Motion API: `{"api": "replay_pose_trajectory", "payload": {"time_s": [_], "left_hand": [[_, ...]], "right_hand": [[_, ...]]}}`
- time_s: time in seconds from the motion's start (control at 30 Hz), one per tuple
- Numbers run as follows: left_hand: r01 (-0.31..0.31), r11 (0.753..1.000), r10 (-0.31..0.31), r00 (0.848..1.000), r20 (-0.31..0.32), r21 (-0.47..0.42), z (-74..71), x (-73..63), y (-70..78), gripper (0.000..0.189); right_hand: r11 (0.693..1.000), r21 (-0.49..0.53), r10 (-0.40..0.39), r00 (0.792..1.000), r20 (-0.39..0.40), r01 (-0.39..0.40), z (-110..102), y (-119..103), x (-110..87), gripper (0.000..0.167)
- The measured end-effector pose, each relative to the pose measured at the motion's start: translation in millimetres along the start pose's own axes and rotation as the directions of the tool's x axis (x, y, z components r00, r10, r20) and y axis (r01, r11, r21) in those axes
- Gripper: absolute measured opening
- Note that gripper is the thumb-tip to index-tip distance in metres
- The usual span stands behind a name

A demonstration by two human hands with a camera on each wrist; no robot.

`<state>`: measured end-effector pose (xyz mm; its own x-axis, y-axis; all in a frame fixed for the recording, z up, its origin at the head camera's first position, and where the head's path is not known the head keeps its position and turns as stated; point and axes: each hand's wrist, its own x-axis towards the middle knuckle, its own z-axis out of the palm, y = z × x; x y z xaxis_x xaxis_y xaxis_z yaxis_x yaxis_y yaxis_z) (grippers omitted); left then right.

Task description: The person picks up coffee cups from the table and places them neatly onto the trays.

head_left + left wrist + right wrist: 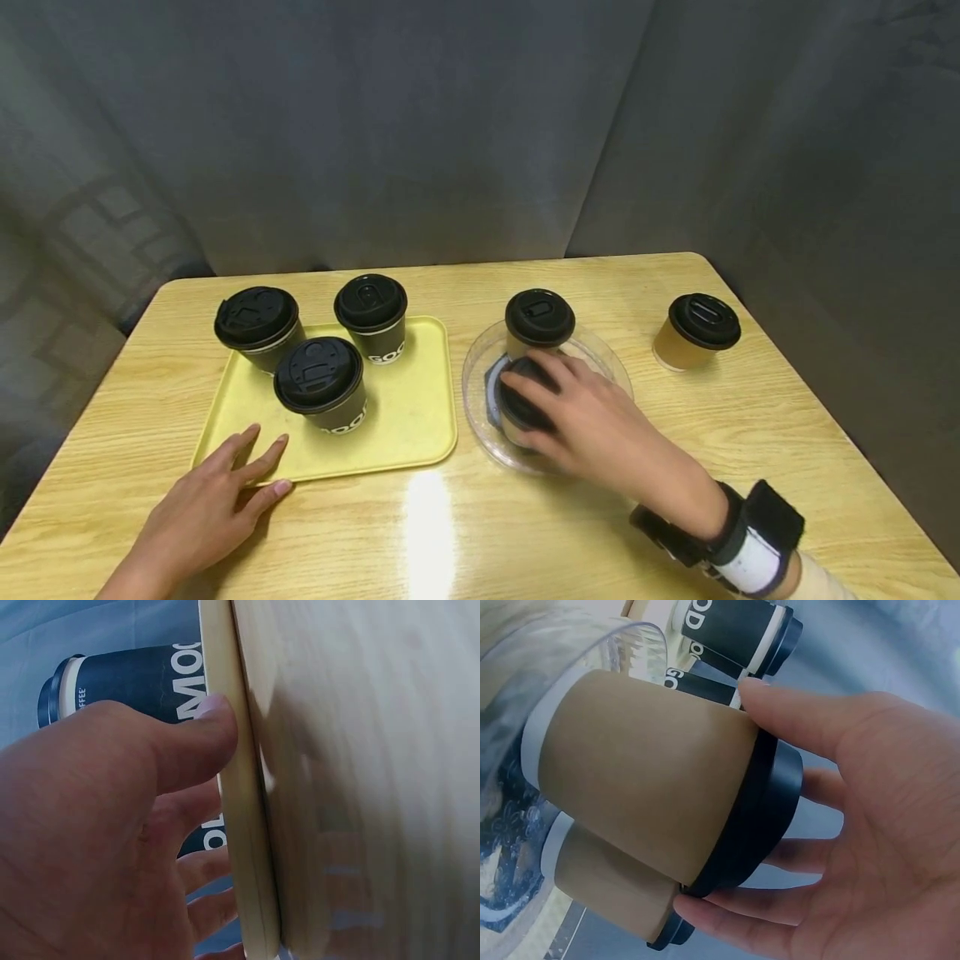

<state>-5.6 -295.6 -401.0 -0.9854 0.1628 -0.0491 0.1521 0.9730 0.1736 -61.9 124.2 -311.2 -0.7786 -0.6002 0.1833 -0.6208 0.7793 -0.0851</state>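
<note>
My right hand [592, 412] holds a brown paper coffee cup [645, 772] by its black lid, thumb on one side and fingers round the other. The cup is upright in a round clear plastic dish [480, 425], close in front of a second brown cup [538, 321]. My left hand [202, 508] is at the front left corner of a yellow tray [408, 408], fingers spread and thumb touching the rim. Three black lidded coffee cups stand on the tray: a front one [322, 387], a back left one [258, 325] and a back right one [372, 312].
Another brown cup with a black lid [693, 333] stands on the wooden table [360, 542], right of the dish. A grey curtain [390, 133] hangs behind the table and along its sides.
</note>
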Motion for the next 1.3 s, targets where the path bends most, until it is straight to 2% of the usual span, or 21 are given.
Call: {"api": "replay_pose_trajectory", "payload": {"time_s": [0.2, 0.4, 0.53, 0.73, 0.97, 1.3], "left_hand": [[-0.017, 1.000, 0.017, 1.000, -0.005, 0.023, 2.2, -1.5, 1.1, 0.060], [0.017, 1.000, -0.017, 1.000, -0.007, -0.002, 3.5, -5.2, 5.1, 0.066], [0.049, 0.999, -0.049, 0.999, -0.016, 0.000, 2.3, -11.2, 11.5, 0.076], [0.099, 0.995, -0.100, 0.994, 0.037, 0.025, -3.5, -16.0, 24.9, 0.087], [0.039, 0.998, -0.040, 0.999, 0.032, 0.050, -10.1, -17.1, 54.4, 0.090], [-0.084, 0.996, 0.084, 0.996, 0.004, 0.039, -16.1, -9.8, 96.7, 0.086]], "right_hand": [[1.000, 0.003, 0.024, 1.000, 0.019, -0.024, 2, 0, -3.5, 0.074], [0.997, 0.025, 0.079, 0.997, 0.015, -0.080, -3, 3, -9.3, 0.077], [0.992, 0.019, 0.125, 0.992, -0.020, -0.125, -5, 10, -18.3, 0.081], [0.987, -0.001, 0.163, 0.981, -0.107, -0.164, -5, 30, -32.5, 0.087], [0.976, 0.002, 0.216, 0.967, -0.139, -0.217, -3, 52, -47.3, 0.091], [0.975, 0.005, 0.220, 0.959, -0.180, -0.223, 2, 69, -56.9, 0.088]]}}
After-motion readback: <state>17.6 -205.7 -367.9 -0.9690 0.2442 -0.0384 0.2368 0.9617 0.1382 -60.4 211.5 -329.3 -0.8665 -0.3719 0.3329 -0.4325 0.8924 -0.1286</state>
